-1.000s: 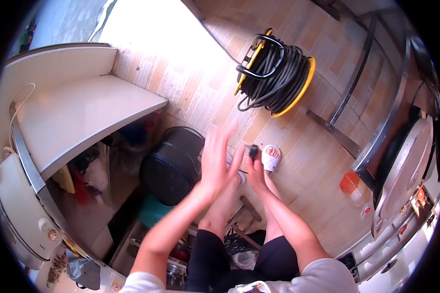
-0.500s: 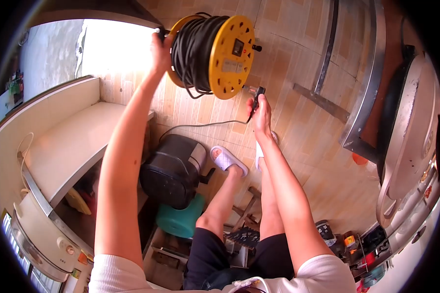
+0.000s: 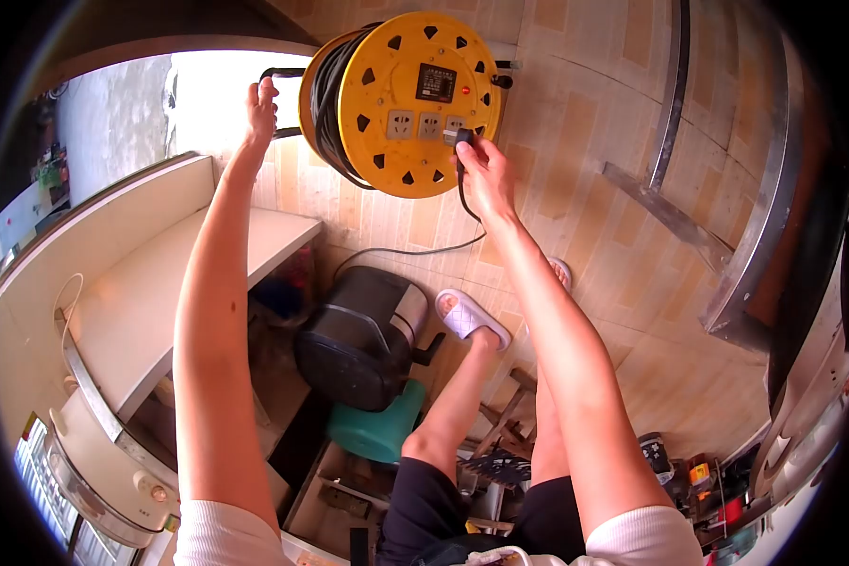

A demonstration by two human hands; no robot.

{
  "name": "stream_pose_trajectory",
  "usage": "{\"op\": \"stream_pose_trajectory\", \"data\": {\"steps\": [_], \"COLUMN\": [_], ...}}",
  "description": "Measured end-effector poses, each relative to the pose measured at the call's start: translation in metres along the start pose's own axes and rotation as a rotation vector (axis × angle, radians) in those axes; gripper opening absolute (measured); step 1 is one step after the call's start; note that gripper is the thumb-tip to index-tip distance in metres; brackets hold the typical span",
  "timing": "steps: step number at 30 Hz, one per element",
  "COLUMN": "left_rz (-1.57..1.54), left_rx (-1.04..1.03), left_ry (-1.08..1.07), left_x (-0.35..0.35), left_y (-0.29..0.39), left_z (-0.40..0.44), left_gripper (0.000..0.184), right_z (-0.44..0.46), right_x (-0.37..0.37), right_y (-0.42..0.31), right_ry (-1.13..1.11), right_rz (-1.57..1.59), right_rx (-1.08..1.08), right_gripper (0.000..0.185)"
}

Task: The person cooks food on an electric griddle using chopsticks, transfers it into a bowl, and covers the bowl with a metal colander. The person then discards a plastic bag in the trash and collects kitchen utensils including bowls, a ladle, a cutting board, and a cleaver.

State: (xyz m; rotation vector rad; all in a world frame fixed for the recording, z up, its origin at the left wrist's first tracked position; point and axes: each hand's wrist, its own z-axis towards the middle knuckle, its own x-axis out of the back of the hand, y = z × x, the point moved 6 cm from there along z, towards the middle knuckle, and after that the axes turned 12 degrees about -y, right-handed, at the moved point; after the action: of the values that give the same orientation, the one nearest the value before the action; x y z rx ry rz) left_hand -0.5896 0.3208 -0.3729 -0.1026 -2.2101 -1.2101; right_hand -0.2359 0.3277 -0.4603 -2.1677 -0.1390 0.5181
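Observation:
A yellow cable reel point(image 3: 387, 151), wound with black cable, faces me with three sockets in its front plate. At the far left, my left hand point(image 3: 261, 115) is closed round the reel's black handle point(image 3: 283, 73). My right hand point(image 3: 487, 179) pinches a black plug point(image 3: 463, 140) right at the rightmost socket point(image 3: 455, 122). Whether the pins are inside it, I cannot tell. From the plug a thin black cord point(image 3: 415, 252) runs down and left towards a black air-fryer-like appliance point(image 3: 354, 344).
The appliance sits above a teal stool point(image 3: 382, 424) by my legs. A cream counter point(image 3: 151, 292) runs along the left. To the right stands a metal frame point(image 3: 740, 283) with a bar low over the tiled floor point(image 3: 575, 236). Assorted items point(image 3: 703, 481) lie at lower right.
The reel has turned its socket face more towards me. My right hand has brought the plug up and left, from below the reel to its rightmost socket. My left hand has shifted left and down.

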Motion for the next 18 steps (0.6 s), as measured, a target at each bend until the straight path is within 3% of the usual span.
{"op": "stream_pose_trajectory", "data": {"steps": [3, 5, 7, 10, 14, 18], "left_rz": [-0.001, -0.007, 0.034, -0.054, -0.116, -0.11], "left_rx": [0.009, 0.002, -0.099, -0.067, -0.119, -0.113], "left_ry": [0.006, 0.016, 0.068, 0.047, 0.073, 0.048], "left_x": [-0.002, -0.003, -0.007, -0.011, -0.015, -0.023], "left_y": [0.0, 0.001, 0.01, 0.014, 0.019, 0.025], "left_z": [0.0, -0.002, -0.005, -0.007, -0.01, -0.015], "left_gripper": [0.043, 0.041, 0.043, 0.036, 0.032, 0.032], "right_z": [-0.001, -0.001, 0.002, 0.003, 0.0, 0.001], "right_x": [-0.024, -0.035, -0.043, -0.045, -0.043, -0.042], "right_y": [-0.018, -0.023, -0.023, -0.021, -0.025, -0.035], "right_ry": [-0.179, -0.082, -0.036, -0.074, 0.027, 0.079], "right_rz": [-0.051, -0.034, -0.038, -0.09, -0.043, -0.311], "right_rx": [-0.081, 0.008, -0.013, -0.129, 0.007, 0.059], "right_gripper": [0.026, 0.027, 0.026, 0.027, 0.023, 0.024]}}
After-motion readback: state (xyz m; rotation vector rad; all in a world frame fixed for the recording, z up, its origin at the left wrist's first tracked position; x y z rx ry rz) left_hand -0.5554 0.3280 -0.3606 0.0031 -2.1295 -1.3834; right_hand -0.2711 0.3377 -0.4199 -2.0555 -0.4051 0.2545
